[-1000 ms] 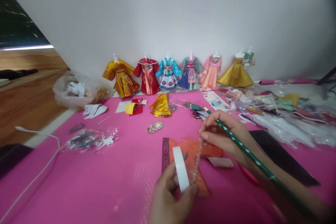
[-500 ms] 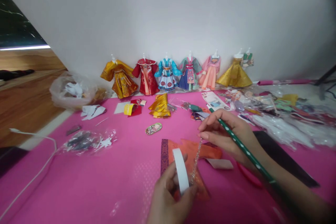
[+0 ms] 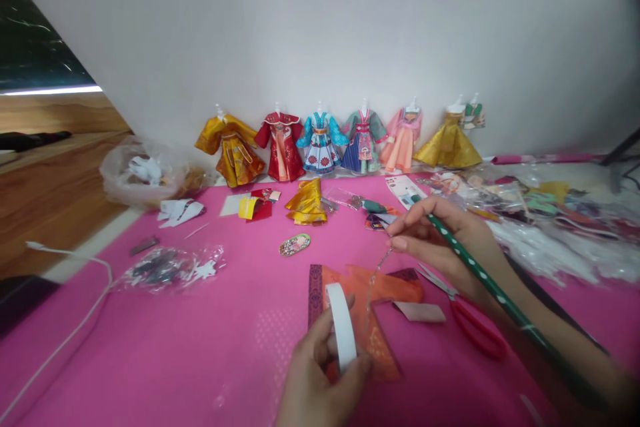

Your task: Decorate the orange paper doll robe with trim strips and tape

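Observation:
In the head view my left hand (image 3: pixel 325 373) is closed round a roll of white tape (image 3: pixel 342 323), held on edge. My right hand (image 3: pixel 440 233) has a green pencil with white dots (image 3: pixel 485 283) lying across it. Its thumb and fingertip pinch the end of a thin, glinting, see-through strip (image 3: pixel 374 273), which hangs in a curve toward the tape roll; its lower end is hard to make out. Beneath both lies an orange doll garment (image 3: pixel 383 288) with a purple patterned border. Red-handled scissors (image 3: pixel 477 327) rest beside my right wrist, near a small beige card (image 3: pixel 420 311).
Several dressed doll forms, among them a blue dress (image 3: pixel 321 140), stand along the wall. Plastic-bagged pieces (image 3: pixel 540 247) pile at right. A clear bag of small parts (image 3: pixel 165 267), an oval patterned clip (image 3: pixel 295 245) and a white cable (image 3: pixel 75 340) lie on the pink mat (image 3: pixel 200 347).
My right hand has moved slightly right and up, and the strip now hangs slacker and more curved. The scissors have come into fuller view. My left hand stays nearly in place.

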{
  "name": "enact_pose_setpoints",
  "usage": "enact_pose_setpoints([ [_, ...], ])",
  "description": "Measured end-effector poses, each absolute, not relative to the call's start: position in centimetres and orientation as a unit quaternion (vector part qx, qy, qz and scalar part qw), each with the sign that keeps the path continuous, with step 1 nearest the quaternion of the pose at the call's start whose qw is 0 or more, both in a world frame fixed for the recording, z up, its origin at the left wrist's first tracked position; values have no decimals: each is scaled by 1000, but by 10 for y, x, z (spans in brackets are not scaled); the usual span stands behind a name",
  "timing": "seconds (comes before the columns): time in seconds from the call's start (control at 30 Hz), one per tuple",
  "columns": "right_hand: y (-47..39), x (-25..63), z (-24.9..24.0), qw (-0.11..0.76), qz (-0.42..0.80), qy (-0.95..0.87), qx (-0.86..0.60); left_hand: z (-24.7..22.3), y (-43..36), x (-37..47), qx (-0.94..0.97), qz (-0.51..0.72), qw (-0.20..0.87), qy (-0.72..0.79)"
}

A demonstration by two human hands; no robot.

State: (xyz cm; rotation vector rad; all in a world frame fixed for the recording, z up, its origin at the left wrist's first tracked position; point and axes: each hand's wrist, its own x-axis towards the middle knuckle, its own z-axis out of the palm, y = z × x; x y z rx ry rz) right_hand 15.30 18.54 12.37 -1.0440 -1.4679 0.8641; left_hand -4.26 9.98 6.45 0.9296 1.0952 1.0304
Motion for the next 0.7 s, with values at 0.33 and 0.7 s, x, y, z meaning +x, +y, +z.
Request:
enact_pose_setpoints([
  [0.33, 240, 148, 99, 520, 290, -658, -462, 46, 96, -53, 448, 437, 602, 496],
  [0.7, 284, 173, 13, 455, 242, -657, -550, 46, 91, -55, 431, 444, 611, 494],
])
